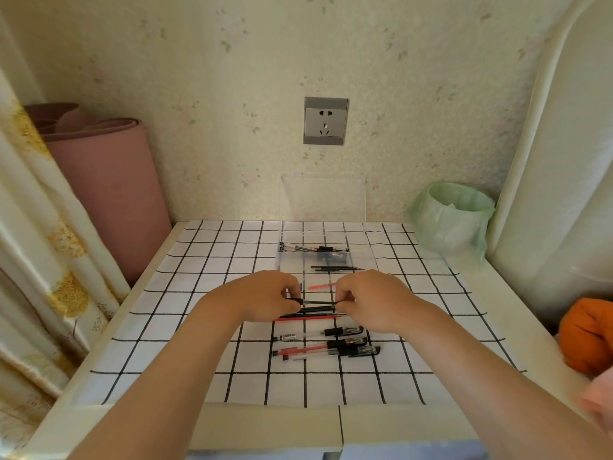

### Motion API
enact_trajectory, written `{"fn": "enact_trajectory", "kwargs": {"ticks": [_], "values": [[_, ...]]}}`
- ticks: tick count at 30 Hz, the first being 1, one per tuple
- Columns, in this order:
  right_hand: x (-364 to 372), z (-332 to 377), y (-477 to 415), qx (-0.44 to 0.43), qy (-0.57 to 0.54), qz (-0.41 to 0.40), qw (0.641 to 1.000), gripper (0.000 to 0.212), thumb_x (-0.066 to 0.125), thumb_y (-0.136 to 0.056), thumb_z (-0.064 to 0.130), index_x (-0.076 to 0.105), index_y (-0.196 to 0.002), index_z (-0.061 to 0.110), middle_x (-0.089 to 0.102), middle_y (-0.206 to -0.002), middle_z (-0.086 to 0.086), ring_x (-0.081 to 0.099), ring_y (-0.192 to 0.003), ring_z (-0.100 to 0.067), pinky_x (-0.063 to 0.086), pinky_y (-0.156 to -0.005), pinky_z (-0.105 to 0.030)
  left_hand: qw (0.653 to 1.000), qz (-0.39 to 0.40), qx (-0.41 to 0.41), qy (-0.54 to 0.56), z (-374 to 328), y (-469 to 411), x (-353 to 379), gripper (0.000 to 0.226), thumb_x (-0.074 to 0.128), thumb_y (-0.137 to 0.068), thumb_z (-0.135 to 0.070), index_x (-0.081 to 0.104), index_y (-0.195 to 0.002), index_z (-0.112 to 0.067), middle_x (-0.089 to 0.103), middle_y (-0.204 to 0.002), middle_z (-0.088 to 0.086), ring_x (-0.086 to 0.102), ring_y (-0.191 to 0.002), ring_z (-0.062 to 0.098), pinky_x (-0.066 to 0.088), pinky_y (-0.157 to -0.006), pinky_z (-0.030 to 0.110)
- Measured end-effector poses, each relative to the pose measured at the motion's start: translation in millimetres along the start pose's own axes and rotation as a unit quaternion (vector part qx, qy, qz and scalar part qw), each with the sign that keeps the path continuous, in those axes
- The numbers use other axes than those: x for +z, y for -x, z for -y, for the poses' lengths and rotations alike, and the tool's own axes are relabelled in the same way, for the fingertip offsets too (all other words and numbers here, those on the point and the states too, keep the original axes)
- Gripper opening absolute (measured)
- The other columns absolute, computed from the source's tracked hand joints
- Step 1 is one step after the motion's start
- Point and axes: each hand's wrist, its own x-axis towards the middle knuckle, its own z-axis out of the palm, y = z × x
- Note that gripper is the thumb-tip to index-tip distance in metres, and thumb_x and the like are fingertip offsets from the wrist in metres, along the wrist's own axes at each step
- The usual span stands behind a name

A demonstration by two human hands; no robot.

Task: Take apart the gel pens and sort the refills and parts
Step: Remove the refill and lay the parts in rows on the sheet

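My left hand [265, 298] and my right hand [371, 298] each pinch one end of a thin black gel pen [318, 302], held level just above the checked cloth. Under it lie loose refills, black and red [308, 317]. A red refill [320, 286] lies just beyond my hands. Three whole gel pens [326, 343] with black caps lie nearer to me. A clear plastic box [365, 257] at the back holds pen barrels [311, 249], small black parts [333, 258] and thin black refills [335, 268].
The box's clear lid [323, 197] stands against the wall under a grey socket [325, 121]. A bin with a green bag [452, 217] is at the back right, a pink rolled mat [109, 194] at the left, an orange thing [587, 333] at the right edge.
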Motion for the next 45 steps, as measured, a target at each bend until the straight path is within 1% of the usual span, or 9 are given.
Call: {"fn": "enact_trajectory", "kwargs": {"ticks": [4,8,14,19,27,30,33,40,45], "values": [[-5.9,-10.9,4.0,0.029,0.019,0.013,0.999,0.010,0.056,-0.094,0.035,0.064,-0.089,0.032,0.064,-0.092,0.012,0.059,-0.086,-0.013,0.045,-0.071,-0.028,0.991,-0.031,-0.056,-0.117,6.4,2.3,-5.2,0.019,0.065,-0.086,-0.044,0.062,-0.101,-0.033,0.060,-0.098,-0.012,0.058,-0.091,0.011,0.047,-0.076,0.028],[-8.2,-19.9,6.3,0.060,0.039,0.008,0.997,0.014,0.053,-0.094,0.033,0.059,-0.082,0.033,0.063,-0.087,0.011,0.057,-0.082,-0.014,0.040,-0.065,-0.028,0.970,-0.098,-0.098,-0.200,10.4,1.0,-4.8,0.020,0.063,-0.087,-0.040,0.063,-0.106,-0.032,0.064,-0.099,-0.009,0.061,-0.091,0.014,0.049,-0.073,0.028],[-5.7,-14.1,7.3,0.040,0.004,-0.025,0.999,0.014,0.055,-0.094,0.037,0.068,-0.096,0.032,0.067,-0.095,0.012,0.061,-0.089,-0.013,0.046,-0.073,-0.029,0.980,-0.183,0.015,-0.081,-13.9,-1.2,6.4,0.017,0.058,-0.093,-0.044,0.065,-0.107,-0.037,0.061,-0.102,-0.013,0.059,-0.090,0.010,0.048,-0.074,0.028],[-4.9,-4.8,7.4,0.005,-0.011,-0.066,0.998,0.016,0.056,-0.094,0.038,0.069,-0.100,0.031,0.068,-0.095,0.011,0.062,-0.087,-0.013,0.047,-0.072,-0.029,0.974,-0.188,0.080,-0.096,-26.3,-5.0,16.4,0.017,0.058,-0.093,-0.039,0.068,-0.106,-0.038,0.060,-0.102,-0.014,0.059,-0.088,0.010,0.048,-0.074,0.028],[-5.0,-23.9,2.9,0.084,0.050,-0.023,0.995,0.013,0.060,-0.091,0.031,0.073,-0.092,0.031,0.071,-0.090,0.010,0.065,-0.084,-0.014,0.049,-0.071,-0.027,0.978,-0.165,0.013,-0.124,-13.9,-12.6,23.9,0.016,0.056,-0.095,-0.037,0.069,-0.103,-0.032,0.064,-0.093,-0.010,0.058,-0.082,0.011,0.044,-0.066,0.026],[-3.0,-32.2,1.0,0.106,0.059,-0.016,0.993,0.015,0.061,-0.091,0.031,0.073,-0.100,0.033,0.071,-0.098,0.008,0.065,-0.089,-0.015,0.051,-0.077,-0.029,0.976,-0.154,0.000,-0.151,-13.4,-15.2,30.3,0.017,0.055,-0.095,-0.037,0.069,-0.103,-0.032,0.067,-0.092,-0.009,0.060,-0.082,0.013,0.041,-0.063,0.025],[0.5,-34.5,1.1,0.108,0.059,-0.017,0.992,0.021,0.062,-0.089,0.032,0.069,-0.109,0.032,0.069,-0.104,0.007,0.064,-0.095,-0.017,0.051,-0.081,-0.031,0.976,-0.148,-0.011,-0.160,-15.2,-17.6,33.9,0.018,0.055,-0.095,-0.036,0.068,-0.105,-0.032,0.067,-0.094,-0.008,0.062,-0.085,0.014,0.040,-0.063,0.025],[9.6,-32.8,1.4,0.090,0.096,-0.023,0.991,0.013,0.062,-0.088,0.038,0.074,-0.089,0.031,0.070,-0.088,0.007,0.064,-0.082,-0.017,0.050,-0.069,-0.029,0.975,-0.145,-0.013,-0.167,-18.3,-17.5,36.0,0.022,0.054,-0.095,-0.034,0.067,-0.112,-0.030,0.065,-0.102,-0.007,0.061,-0.089,0.015,0.045,-0.067,0.027],[6.3,-29.8,1.3,0.080,0.102,-0.012,0.991,0.020,0.061,-0.089,0.043,0.072,-0.101,0.031,0.070,-0.094,0.007,0.064,-0.087,-0.016,0.052,-0.074,-0.030,0.982,-0.122,-0.010,-0.145,-15.9,-14.7,32.9,0.022,0.058,-0.093,-0.035,0.066,-0.113,-0.032,0.064,-0.107,-0.008,0.061,-0.094,0.014,0.045,-0.071,0.027]]}}
